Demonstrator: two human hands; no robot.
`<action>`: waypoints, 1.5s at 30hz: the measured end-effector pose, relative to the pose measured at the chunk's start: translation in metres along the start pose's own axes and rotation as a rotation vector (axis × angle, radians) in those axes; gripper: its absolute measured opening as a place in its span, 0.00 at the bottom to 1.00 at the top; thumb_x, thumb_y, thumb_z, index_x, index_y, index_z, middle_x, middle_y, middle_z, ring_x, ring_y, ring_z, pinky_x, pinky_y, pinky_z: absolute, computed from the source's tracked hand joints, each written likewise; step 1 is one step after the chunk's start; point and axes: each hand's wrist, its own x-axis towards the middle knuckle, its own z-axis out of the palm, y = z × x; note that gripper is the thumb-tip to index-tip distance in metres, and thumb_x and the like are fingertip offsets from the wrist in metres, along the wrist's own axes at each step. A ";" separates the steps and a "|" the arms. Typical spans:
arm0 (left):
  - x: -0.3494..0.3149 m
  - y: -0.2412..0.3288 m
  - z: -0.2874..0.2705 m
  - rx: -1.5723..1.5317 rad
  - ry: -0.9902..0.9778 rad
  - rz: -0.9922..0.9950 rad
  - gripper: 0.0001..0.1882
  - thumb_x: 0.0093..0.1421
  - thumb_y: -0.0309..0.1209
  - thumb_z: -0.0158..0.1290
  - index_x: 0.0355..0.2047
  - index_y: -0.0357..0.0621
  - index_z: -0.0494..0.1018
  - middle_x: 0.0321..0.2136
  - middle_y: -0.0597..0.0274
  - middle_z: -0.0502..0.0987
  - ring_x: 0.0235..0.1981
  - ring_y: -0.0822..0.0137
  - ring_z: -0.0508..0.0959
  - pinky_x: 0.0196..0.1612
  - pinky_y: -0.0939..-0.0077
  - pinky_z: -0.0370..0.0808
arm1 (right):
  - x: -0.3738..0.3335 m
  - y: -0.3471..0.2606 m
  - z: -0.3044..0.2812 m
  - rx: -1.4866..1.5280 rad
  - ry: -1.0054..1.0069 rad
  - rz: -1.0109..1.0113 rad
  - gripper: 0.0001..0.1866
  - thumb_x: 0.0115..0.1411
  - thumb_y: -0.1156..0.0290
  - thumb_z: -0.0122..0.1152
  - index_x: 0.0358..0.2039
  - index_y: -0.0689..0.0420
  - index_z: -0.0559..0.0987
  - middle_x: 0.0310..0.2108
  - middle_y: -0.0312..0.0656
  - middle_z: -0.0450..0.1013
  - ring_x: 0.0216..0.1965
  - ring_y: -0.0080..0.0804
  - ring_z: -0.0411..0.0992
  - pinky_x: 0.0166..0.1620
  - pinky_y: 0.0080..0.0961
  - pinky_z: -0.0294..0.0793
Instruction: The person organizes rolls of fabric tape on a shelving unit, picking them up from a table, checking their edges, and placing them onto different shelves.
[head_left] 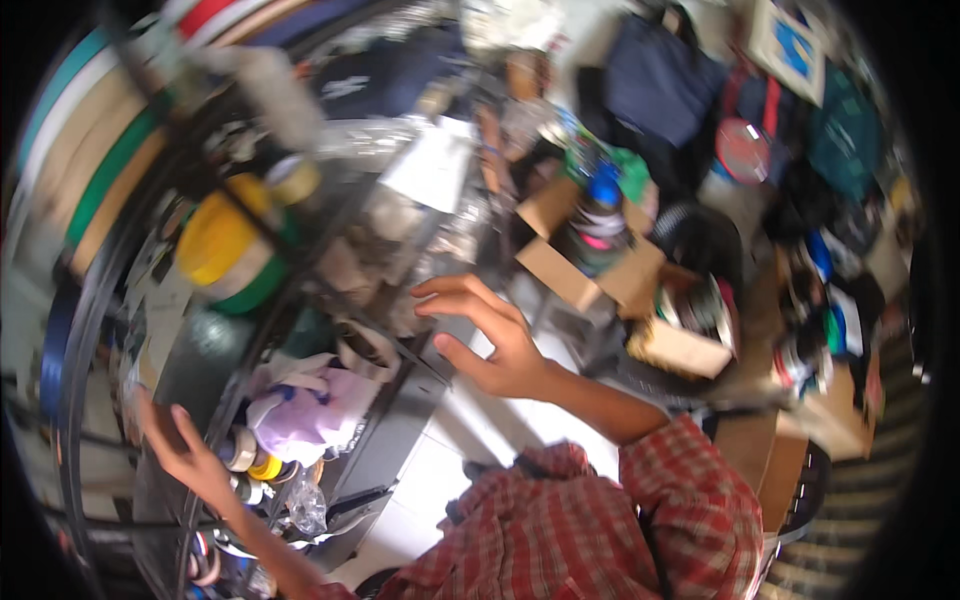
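My right hand (pixel 492 345) is raised at mid-picture in front of the rack, its fingers apart and nothing in them. Lower left, my left hand (pixel 182 455) reaches to the edge of a black metal rack (pixel 75 385), fingers stretched and holding nothing I can make out; whether it touches the rack I cannot tell. Between the hands lies a pale lilac cloth bag (pixel 310 410) on a shelf, with a yellow roll (pixel 265 467) and other small rolls beside it. A large yellow and green roll (pixel 215 240) sits above. White paper (pixel 430 165) lies beyond my right hand.
Open cardboard boxes stand at the right, one box (pixel 560 275) with blue-topped contents, another box (pixel 680 345) with rolls. Wide striped rolls (pixel 100 170) fill the far left. Bags, including a dark blue bag (pixel 660 85), lie at the back. White floor tiles (pixel 435 440) show below my right hand.
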 end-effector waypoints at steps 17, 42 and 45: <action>-0.232 0.381 0.272 -1.232 -0.862 -0.311 0.11 0.68 0.34 0.41 0.33 0.40 0.66 0.16 0.68 0.60 0.11 0.79 0.58 0.14 0.86 0.53 | -0.290 -0.086 -0.242 -0.294 0.787 0.889 0.09 0.62 0.84 0.44 0.40 0.65 0.72 0.27 0.44 0.73 0.23 0.26 0.74 0.28 0.19 0.72; -0.253 0.424 0.516 -1.275 -1.747 -0.546 0.15 0.66 0.35 0.46 0.24 0.40 0.68 0.13 0.72 0.61 0.15 0.82 0.61 0.17 0.85 0.54 | -0.242 0.074 -0.340 -0.460 1.041 1.072 0.10 0.62 0.78 0.47 0.41 0.67 0.73 0.34 0.46 0.76 0.33 0.30 0.77 0.37 0.25 0.76; -0.255 0.439 0.541 -1.308 -1.780 -0.592 0.07 0.64 0.30 0.49 0.29 0.41 0.68 0.17 0.72 0.66 0.15 0.83 0.62 0.16 0.87 0.56 | -0.250 0.076 -0.348 -0.459 1.109 1.160 0.10 0.62 0.77 0.49 0.42 0.64 0.74 0.32 0.46 0.77 0.32 0.29 0.77 0.35 0.24 0.75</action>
